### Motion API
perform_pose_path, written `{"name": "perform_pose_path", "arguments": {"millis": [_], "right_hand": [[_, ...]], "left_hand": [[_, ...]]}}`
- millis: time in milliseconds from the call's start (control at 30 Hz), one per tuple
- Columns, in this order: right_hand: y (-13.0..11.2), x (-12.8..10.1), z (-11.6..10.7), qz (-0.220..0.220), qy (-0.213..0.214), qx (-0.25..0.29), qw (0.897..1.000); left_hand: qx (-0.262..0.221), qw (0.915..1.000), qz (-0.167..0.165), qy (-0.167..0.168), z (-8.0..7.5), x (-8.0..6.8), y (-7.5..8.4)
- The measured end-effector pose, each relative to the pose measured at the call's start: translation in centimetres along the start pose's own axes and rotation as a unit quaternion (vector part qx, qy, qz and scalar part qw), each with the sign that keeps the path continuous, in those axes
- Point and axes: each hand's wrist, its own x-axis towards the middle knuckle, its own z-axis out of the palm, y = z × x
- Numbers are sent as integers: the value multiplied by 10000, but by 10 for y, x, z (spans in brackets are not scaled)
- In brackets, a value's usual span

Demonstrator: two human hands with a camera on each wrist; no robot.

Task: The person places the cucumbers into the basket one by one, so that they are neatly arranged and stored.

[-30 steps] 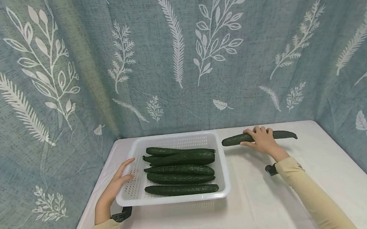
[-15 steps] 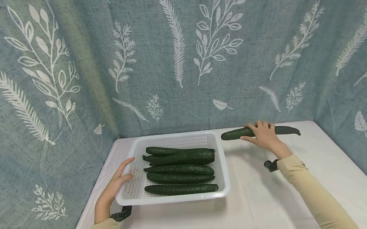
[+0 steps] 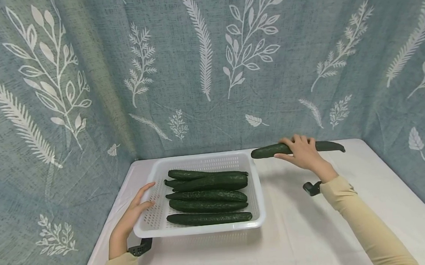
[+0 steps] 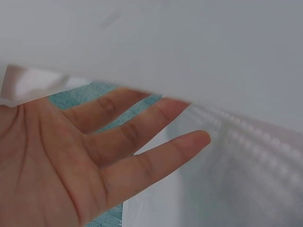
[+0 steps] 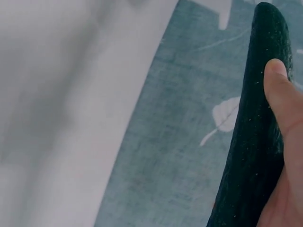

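Observation:
My right hand (image 3: 303,153) grips a long dark green cucumber (image 3: 266,151) round its middle, lifted above the table. Along its side lies the thumb (image 5: 279,90) in the right wrist view. To the left stands a white perforated plastic basket (image 3: 261,203). Several cucumbers (image 3: 209,219) lie crosswise in it, those at the back overlapping. My left hand (image 3: 130,214) rests at the basket's left rim, thumb and forefinger over the edge. Beneath the rim, the left wrist view shows loosely straight, spread fingers (image 4: 151,168) beside the basket wall; the rim hides some fingertips.
The table (image 3: 291,234) has a white cloth on it. A blue-green curtain (image 3: 211,120) with white leaf prints hangs close behind the table and along both sides. Black wrist cameras (image 3: 141,248) sit under both wrists.
The right hand has raised the cucumber higher off the table, and it has shifted slightly left toward the basket's back right corner. Left hand and basket stay put.

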Motion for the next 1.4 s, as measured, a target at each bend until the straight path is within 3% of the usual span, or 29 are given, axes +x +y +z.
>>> {"name": "perform_pose_path", "arguments": {"millis": [733,1400], "right_hand": [[-69,-1,-17,-33,129,-64,9999],[-122,0,-12,-178,-378,-62,9991]], "left_hand": [[86,9999,106,56,0,-1,1],[31,9999,93,-40,0,-1,2]]}}
